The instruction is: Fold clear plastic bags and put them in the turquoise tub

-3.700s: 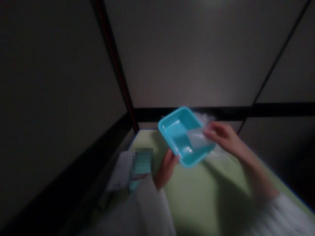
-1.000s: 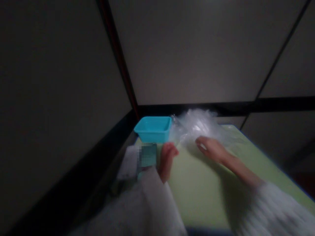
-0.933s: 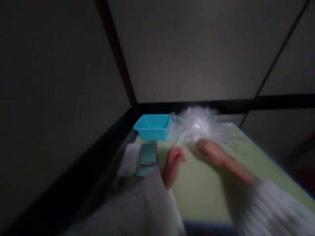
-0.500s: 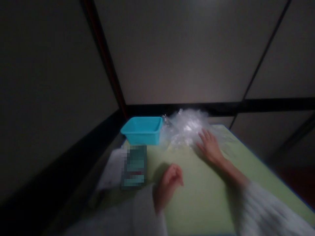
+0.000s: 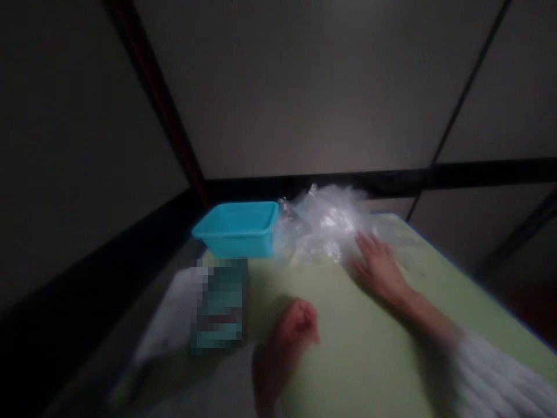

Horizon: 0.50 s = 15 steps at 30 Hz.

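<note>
My left hand (image 5: pixel 298 322) rests low over the green tabletop (image 5: pixel 348 337), its fingers curled in, and no object shows in it. Farther out on the right, my right hand (image 5: pixel 380 270) lies flat with fingers spread. Its fingertips are at the near right edge of a crumpled heap of clear plastic bags (image 5: pixel 328 223); whether they press on the plastic is hard to tell. Just left of the heap stands a turquoise plastic basin (image 5: pixel 237 244), and nothing shows inside it.
Left of my left hand lies a blurred-out dark green flat object (image 5: pixel 221 307), overlapping a white sheet or cloth (image 5: pixel 172 313). A grey panelled wall (image 5: pixel 304 104) with a dark rail rises behind the table. The table's blue edge (image 5: pixel 483 290) runs along the right.
The view has shifted a little, so the basin and green object appear farther left. My right hand appears slightly lower and to the right. My left hand stays curled.
</note>
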Each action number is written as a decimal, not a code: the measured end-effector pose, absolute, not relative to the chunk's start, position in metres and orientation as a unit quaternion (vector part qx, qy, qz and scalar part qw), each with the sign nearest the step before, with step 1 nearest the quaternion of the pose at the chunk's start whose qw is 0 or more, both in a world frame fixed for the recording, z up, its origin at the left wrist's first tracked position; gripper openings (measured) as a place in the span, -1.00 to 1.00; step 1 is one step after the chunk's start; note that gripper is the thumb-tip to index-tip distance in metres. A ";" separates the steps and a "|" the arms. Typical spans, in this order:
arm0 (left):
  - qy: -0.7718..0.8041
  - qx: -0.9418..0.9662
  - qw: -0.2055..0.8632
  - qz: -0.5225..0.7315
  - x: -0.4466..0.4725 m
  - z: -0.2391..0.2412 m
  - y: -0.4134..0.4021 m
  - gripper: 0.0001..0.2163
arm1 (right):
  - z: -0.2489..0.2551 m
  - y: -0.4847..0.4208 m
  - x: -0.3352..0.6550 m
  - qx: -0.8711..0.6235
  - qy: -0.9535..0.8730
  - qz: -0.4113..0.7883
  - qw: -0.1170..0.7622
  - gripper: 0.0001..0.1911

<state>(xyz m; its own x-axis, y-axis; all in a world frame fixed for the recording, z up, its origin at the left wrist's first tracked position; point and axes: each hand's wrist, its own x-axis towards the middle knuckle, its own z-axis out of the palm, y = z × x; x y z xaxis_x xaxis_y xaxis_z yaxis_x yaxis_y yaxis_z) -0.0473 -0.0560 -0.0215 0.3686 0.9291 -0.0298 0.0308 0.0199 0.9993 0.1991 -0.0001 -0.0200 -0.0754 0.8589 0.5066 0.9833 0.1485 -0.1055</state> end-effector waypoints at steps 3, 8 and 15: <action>0.424 0.585 0.575 0.384 -0.048 -0.016 -0.057 -0.95 | -0.018 -0.004 0.194 -0.604 -0.749 -0.097 0.256 -0.47; 0.401 0.583 0.550 0.444 -0.051 -0.025 -0.046 -0.88 | -0.009 -0.019 0.179 -0.443 -0.861 0.010 0.250 -0.46; 0.428 0.586 0.456 0.515 -0.058 -0.040 -0.035 -0.53 | 0.005 -0.041 0.159 -0.285 -0.903 0.208 0.246 -0.31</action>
<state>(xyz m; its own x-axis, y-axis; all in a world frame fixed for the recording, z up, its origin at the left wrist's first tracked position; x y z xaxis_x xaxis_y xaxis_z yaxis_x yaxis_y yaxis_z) -0.0582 -0.0354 -0.0399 0.1034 0.9716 0.2130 0.0324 -0.2173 0.9756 0.1592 -0.0410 0.0049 -0.7162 0.6167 0.3266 0.4122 0.7515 -0.5151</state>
